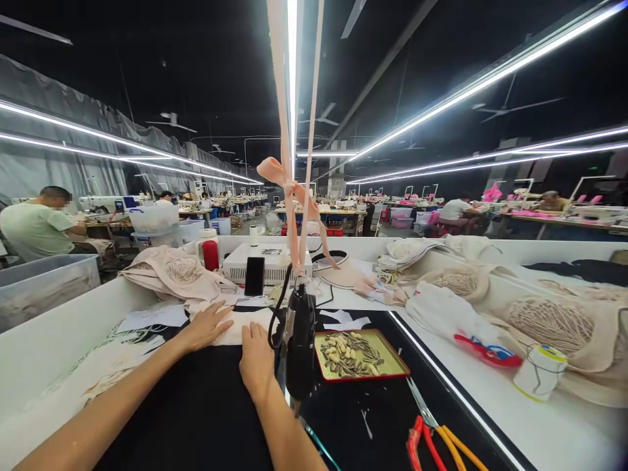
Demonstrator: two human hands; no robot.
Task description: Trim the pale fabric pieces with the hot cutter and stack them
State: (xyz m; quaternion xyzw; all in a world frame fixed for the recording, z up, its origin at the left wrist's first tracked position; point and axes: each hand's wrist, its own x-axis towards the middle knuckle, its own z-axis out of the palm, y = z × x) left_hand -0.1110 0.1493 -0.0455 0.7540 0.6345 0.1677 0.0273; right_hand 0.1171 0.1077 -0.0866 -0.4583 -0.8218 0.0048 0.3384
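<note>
- So the pale piece of cloth [255,316] was lying flat on the black part of the worktop [196,405], right in front of the person and under the fingers of both hands.
- Left grip [209,326]: palm down, fingers stretched out and a bit apart, laid over the cloth's left end. Pretty wide, not closed around anything I could see.
- Right grip [256,356]: back of the hand up, fingers reaching forward onto the cloth's near edge. The thumb and underside were hidden, so I honestly can't tell if it was pinching or just pressing.
- Most of the bare cloth showed between the two sets of fingers and just beyond the right ones.
- Just right of the right hand, a black tool [299,333] hung upright from peach straps [311,137].
- Past that was a red-rimmed tray [366,377] with seeds [350,353] in it, and some red and orange handles [416,445] nearer the person.
- Behind the hands: a dark phone [254,276] propped against a white box [233,263], plus a heap of pale pieces [176,271] off to the left.
- Way off left, well apart, sat a person in a pale green top [36,226].
</note>
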